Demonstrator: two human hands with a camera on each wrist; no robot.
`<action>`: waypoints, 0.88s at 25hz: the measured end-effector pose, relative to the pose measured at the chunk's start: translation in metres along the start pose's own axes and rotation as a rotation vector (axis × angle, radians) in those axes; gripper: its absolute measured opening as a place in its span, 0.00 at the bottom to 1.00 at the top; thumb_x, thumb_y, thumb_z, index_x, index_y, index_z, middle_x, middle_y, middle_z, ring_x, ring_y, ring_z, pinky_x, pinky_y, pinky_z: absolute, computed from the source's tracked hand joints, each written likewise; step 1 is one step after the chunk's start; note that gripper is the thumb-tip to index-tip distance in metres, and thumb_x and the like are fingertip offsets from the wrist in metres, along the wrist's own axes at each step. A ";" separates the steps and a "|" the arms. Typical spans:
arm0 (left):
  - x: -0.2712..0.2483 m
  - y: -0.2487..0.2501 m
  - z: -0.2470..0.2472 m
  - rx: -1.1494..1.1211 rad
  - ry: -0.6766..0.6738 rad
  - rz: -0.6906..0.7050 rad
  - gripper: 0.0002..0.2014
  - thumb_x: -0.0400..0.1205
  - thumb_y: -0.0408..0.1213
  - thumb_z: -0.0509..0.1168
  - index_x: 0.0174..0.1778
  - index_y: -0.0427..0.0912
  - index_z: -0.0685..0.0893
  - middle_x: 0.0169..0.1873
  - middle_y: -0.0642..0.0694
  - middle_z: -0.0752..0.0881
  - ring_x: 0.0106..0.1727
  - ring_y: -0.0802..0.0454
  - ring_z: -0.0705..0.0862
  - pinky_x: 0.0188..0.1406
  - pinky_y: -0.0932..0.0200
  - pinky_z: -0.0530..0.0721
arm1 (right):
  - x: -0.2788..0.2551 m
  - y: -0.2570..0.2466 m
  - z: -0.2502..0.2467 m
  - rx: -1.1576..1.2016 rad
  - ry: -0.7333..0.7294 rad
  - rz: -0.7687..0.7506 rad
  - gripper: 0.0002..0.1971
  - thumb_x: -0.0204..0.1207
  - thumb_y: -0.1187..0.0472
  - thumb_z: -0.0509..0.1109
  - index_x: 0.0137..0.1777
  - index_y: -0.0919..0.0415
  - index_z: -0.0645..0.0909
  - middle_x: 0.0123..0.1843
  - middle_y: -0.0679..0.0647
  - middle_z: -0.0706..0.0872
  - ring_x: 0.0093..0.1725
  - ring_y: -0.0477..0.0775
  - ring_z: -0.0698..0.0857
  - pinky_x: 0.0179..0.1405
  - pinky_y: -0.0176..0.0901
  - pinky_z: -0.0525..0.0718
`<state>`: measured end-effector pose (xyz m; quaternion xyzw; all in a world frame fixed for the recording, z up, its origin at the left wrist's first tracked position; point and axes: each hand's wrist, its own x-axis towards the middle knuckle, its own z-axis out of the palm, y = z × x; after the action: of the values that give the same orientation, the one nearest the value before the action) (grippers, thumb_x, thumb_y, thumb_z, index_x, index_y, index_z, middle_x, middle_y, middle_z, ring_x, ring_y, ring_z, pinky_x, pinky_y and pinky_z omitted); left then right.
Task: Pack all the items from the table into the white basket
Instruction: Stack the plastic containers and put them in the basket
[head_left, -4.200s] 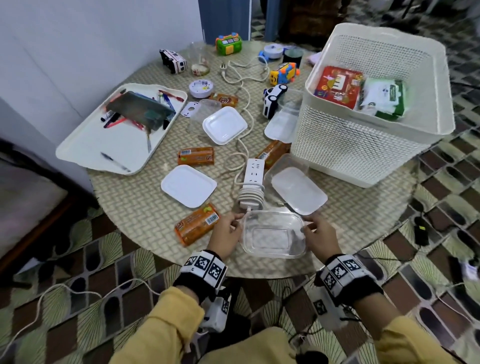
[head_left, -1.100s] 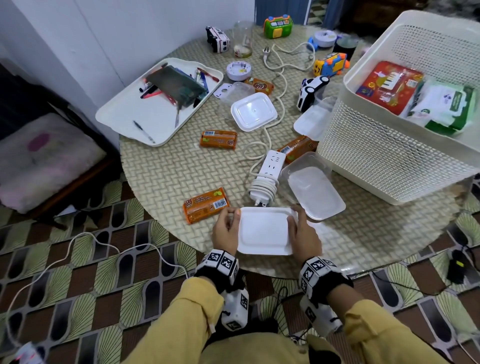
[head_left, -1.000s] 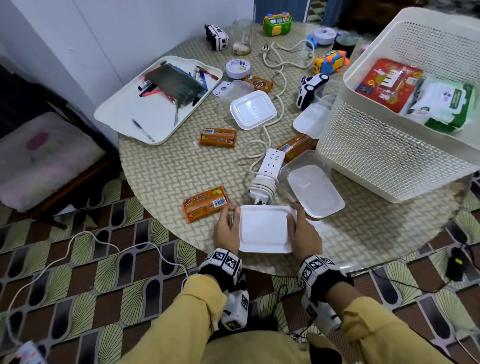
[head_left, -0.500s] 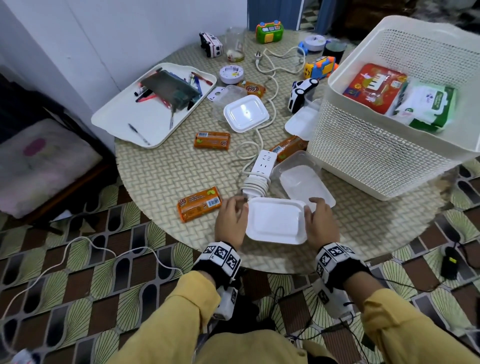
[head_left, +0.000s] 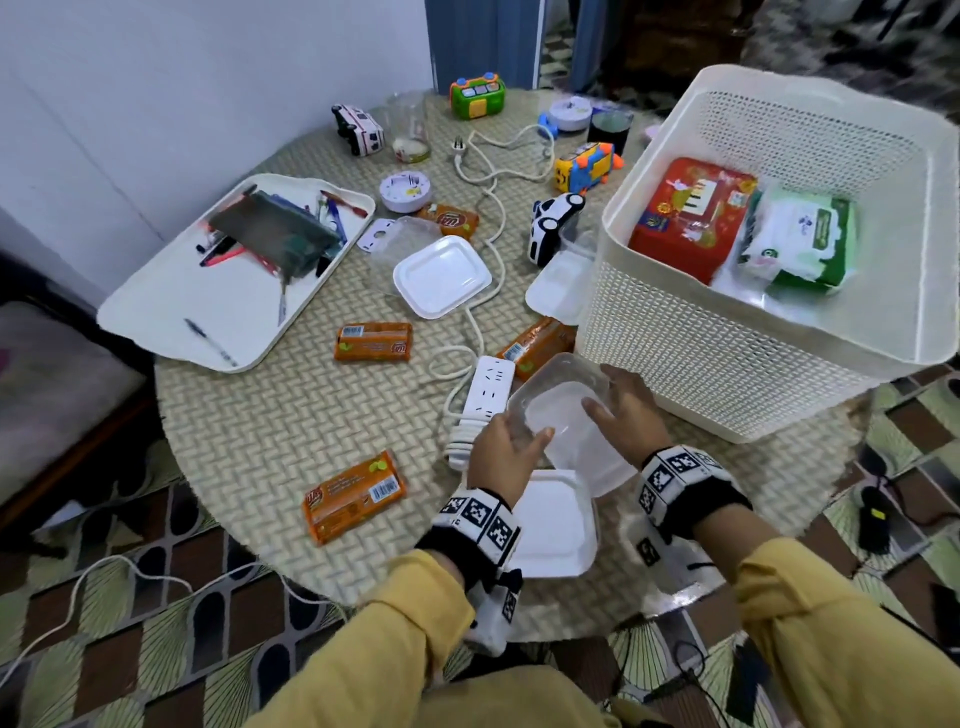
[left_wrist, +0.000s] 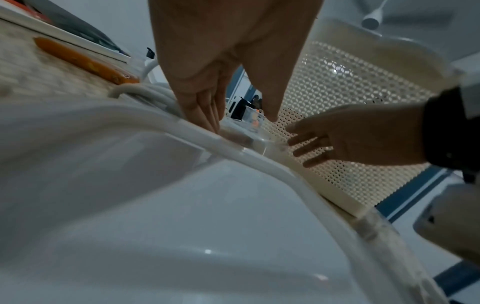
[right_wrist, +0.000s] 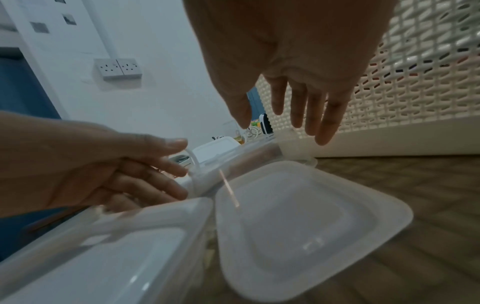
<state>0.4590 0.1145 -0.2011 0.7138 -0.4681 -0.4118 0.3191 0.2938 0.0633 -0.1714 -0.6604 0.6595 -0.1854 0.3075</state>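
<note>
Round woven-mat desk — white perforated plastic basket at its right edge. Clear rectangular plastic container just beside the basket. Left hand and right hand, fingers extended, flank it — neither grip closed.

The head view looks steeply down on the round woven-topped counter. Each wrist view sits low and close, facing along its hand toward the white perforated plastic basket, which all three share.
</note>
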 end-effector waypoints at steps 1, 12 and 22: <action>0.003 -0.001 0.002 0.033 0.016 0.009 0.26 0.74 0.53 0.74 0.58 0.37 0.80 0.52 0.40 0.88 0.53 0.42 0.85 0.55 0.44 0.84 | 0.005 0.001 -0.001 0.023 -0.022 0.021 0.30 0.78 0.60 0.70 0.77 0.65 0.65 0.74 0.66 0.70 0.75 0.64 0.69 0.72 0.49 0.67; -0.004 0.024 -0.001 -0.159 0.085 0.052 0.34 0.71 0.41 0.79 0.70 0.37 0.74 0.58 0.41 0.81 0.55 0.48 0.83 0.59 0.48 0.83 | 0.003 0.007 -0.019 0.253 0.086 0.143 0.27 0.71 0.53 0.77 0.69 0.58 0.76 0.61 0.58 0.68 0.57 0.57 0.78 0.61 0.51 0.80; -0.055 0.047 -0.022 -0.499 0.257 0.105 0.21 0.76 0.40 0.75 0.61 0.40 0.77 0.52 0.47 0.82 0.50 0.54 0.82 0.42 0.67 0.82 | -0.053 0.013 -0.037 0.620 0.095 -0.029 0.28 0.73 0.54 0.75 0.70 0.55 0.68 0.56 0.59 0.78 0.52 0.59 0.82 0.48 0.53 0.85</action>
<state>0.4476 0.1504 -0.1358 0.6342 -0.3444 -0.4034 0.5625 0.2565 0.1101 -0.1437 -0.5351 0.5758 -0.4124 0.4605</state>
